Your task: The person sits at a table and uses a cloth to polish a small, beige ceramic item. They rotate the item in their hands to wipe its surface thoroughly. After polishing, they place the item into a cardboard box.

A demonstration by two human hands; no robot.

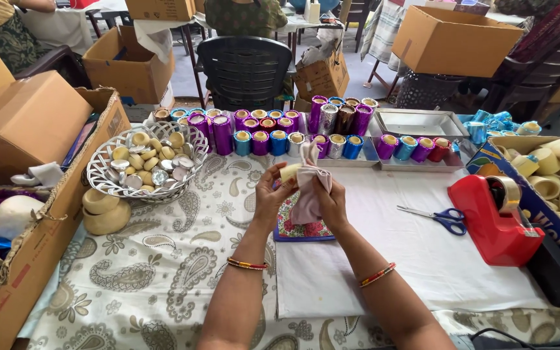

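Hands meet above the table's white cloth (384, 259), as I see it. Left hand (272, 192) pinches a small cream cylinder (290, 172) at its fingertips. Right hand (332, 202) is closed around a pale cloth (308, 188) pressed against that cylinder. Scissors (437, 216) and red tape dispenser (495, 217) lie to the right; wire basket (102, 159) sits left.

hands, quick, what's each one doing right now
Left hand: closed on a small cream cylinder.
Right hand: closed on a pale cloth against it.

Paisley-clothed table (163, 285), wire basket (102, 170), scissors (439, 217), red tape dispenser (497, 223)
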